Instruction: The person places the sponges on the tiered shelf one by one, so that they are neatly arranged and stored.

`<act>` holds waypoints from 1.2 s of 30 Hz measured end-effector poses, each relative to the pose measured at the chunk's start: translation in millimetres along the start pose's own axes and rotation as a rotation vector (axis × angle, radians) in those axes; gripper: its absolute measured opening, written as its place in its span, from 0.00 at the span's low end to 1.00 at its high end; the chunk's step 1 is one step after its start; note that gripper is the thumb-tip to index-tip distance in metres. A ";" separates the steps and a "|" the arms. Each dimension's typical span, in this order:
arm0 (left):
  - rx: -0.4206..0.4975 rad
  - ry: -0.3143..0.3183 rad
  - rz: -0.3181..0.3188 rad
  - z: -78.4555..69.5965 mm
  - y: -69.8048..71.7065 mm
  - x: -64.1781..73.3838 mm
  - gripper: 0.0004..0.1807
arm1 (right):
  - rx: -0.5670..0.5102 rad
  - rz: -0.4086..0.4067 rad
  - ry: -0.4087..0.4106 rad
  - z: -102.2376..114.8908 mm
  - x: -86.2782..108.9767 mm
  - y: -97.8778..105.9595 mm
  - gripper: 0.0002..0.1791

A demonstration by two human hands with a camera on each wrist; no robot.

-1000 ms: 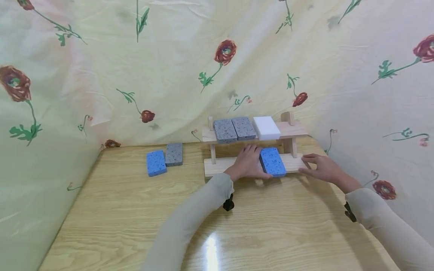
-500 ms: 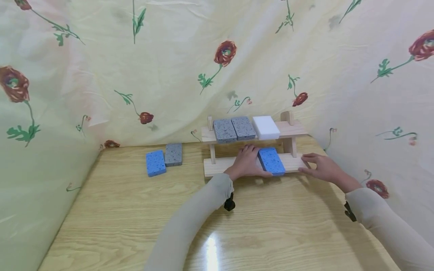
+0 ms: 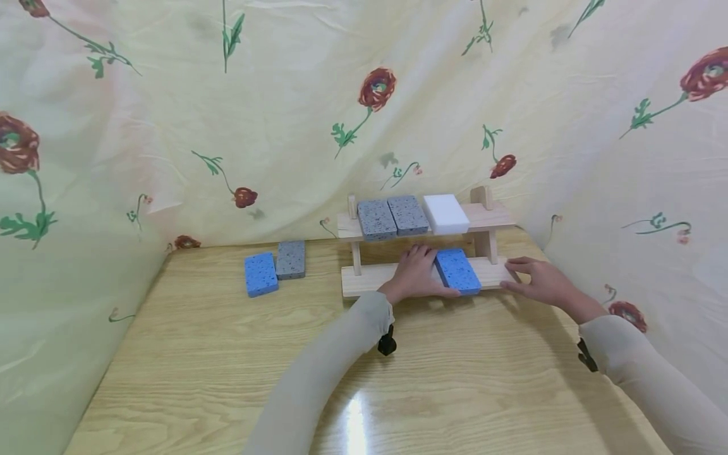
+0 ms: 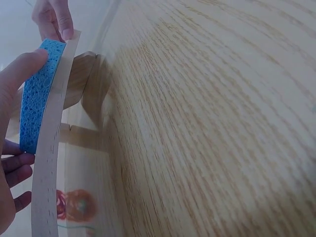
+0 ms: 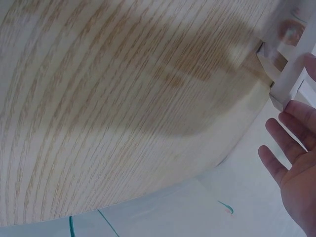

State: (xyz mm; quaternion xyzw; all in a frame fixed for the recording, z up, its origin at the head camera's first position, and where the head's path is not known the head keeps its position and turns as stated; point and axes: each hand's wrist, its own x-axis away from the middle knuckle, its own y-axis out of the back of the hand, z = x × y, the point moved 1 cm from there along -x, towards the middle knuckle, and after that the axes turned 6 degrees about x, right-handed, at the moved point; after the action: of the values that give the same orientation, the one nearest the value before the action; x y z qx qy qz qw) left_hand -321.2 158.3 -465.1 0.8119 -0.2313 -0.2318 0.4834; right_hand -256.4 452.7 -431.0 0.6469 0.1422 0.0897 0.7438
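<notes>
On the lower board of a two-tier wooden rack [image 3: 489,218] lies a speckled blue sponge [image 3: 458,272]. My left hand [image 3: 418,275] holds that sponge, the thumb at its front edge and the fingers around its left side. In the left wrist view, the blue sponge [image 4: 37,103] rests flat against the board between thumb and fingertips. My right hand [image 3: 537,282] pinches the right end of the lower board. In the right wrist view, the right hand [image 5: 301,173] has its thumb and index finger at the board's end, while the other fingers extend loosely.
Two grey sponges [image 3: 392,218] and a white sponge [image 3: 446,213] lie on the upper board. Another blue sponge [image 3: 261,273] and a grey sponge [image 3: 291,259] lie on the wooden table [image 3: 216,360], left of the rack. A flowered cloth [image 3: 284,126] hangs behind.
The blue sponge in my left hand has shifted slightly left, then back right along the lower board. My right hand stays at the board's end.
</notes>
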 end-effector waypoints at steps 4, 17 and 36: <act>0.008 0.005 0.007 -0.7 0.7 1.4 0.65 | -0.005 -0.002 -0.005 -0.2 0.3 -0.7 0.34; 0.020 0.021 0.033 -3.1 5.2 5.1 0.65 | -0.009 0.001 -0.006 -0.1 0.9 -1.8 0.34; 0.062 0.006 0.036 2.3 7.7 7.3 0.67 | 0.009 0.003 -0.015 -2.1 0.5 -2.6 0.35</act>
State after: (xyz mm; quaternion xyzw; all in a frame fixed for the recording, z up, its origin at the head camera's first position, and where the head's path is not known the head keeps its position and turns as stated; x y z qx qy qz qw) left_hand -318.1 149.1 -460.4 0.8228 -0.2514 -0.2134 0.4628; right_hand -256.8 454.5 -433.9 0.6511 0.1362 0.0853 0.7417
